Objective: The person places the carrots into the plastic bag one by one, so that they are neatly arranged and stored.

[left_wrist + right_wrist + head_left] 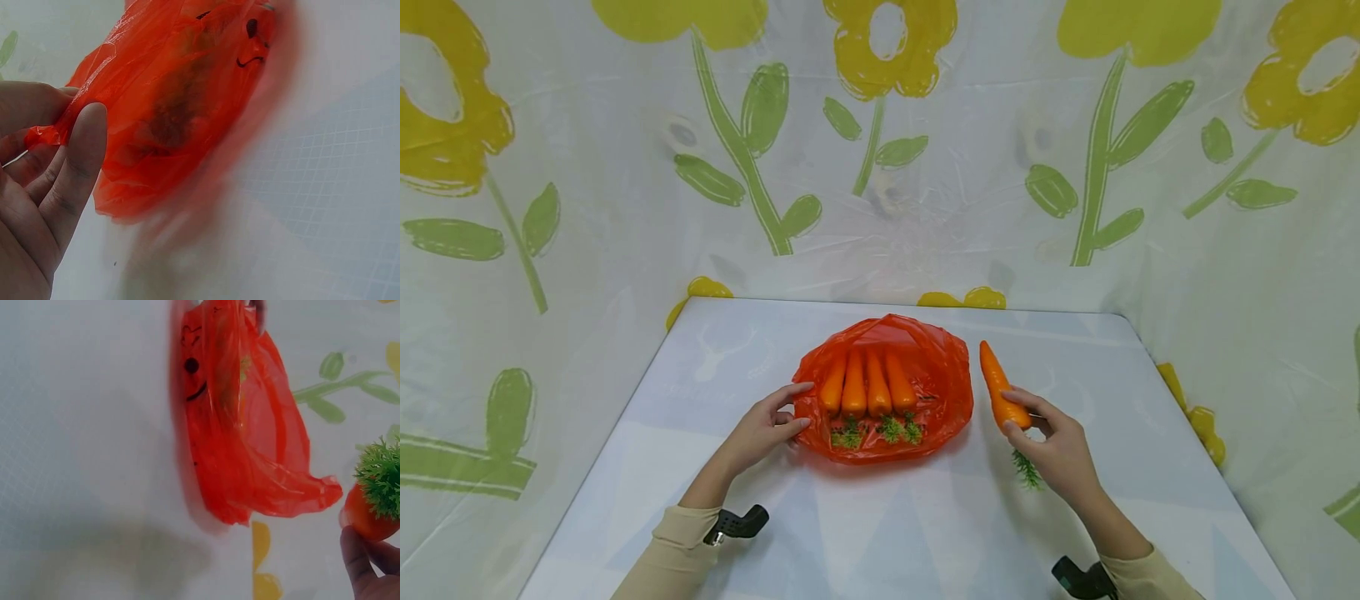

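An open red plastic bag stands in the middle of the table, with several orange carrots lying side by side inside, their green leafy tops toward the person. My left hand pinches the bag's left rim; in the left wrist view, the thumb and fingers have the thin plastic between them. To the right of the bag, apart from it, my right hand grips another carrot, tip pointing away and its leafy top hanging below the hand. In the right wrist view, that carrot's leaf end shows at the right edge.
A pale table with faint patterns lies under everything. Flower-printed sheeting hangs behind it and on both sides. Each forearm wears a small black wrist camera, one on the left wrist and one on the right.
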{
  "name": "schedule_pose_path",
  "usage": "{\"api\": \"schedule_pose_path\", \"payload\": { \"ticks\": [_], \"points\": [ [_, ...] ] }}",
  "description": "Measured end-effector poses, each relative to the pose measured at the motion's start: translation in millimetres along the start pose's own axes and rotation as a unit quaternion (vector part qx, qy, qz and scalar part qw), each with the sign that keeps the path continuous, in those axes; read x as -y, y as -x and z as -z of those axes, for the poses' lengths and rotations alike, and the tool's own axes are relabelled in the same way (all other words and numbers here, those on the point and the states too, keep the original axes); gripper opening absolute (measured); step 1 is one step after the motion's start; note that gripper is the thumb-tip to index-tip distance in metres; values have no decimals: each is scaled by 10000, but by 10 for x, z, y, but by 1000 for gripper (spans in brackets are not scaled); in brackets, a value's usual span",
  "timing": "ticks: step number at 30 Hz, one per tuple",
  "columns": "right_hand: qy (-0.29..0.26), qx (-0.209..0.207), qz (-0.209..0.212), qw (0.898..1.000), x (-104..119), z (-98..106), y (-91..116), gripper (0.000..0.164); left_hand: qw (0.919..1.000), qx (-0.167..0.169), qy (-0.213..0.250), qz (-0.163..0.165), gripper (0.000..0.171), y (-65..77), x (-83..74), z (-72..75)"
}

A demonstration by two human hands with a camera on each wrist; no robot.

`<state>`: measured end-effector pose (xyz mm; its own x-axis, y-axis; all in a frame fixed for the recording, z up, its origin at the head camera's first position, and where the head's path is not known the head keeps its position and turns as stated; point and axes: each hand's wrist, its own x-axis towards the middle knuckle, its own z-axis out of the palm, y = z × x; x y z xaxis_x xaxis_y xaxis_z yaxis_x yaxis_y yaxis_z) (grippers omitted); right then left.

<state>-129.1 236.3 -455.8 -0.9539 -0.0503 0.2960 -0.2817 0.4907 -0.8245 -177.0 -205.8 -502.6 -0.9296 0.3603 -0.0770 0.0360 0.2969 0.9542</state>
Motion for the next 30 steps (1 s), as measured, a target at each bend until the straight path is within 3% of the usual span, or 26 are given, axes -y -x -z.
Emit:
{"api": "schedule_pose_path", "payload": {
  "ticks": [12, 30],
  "points": [
    [-497, 313, 384, 9975, 54, -25, -16, 36, 10000, 0, -25, -70, 59, -4, 3, -1],
    [-825, 894, 398, 9918, 31, -207, -42, 35, 9999, 49, 10, -126, 59, -11, 13, 6]
  ]
}}
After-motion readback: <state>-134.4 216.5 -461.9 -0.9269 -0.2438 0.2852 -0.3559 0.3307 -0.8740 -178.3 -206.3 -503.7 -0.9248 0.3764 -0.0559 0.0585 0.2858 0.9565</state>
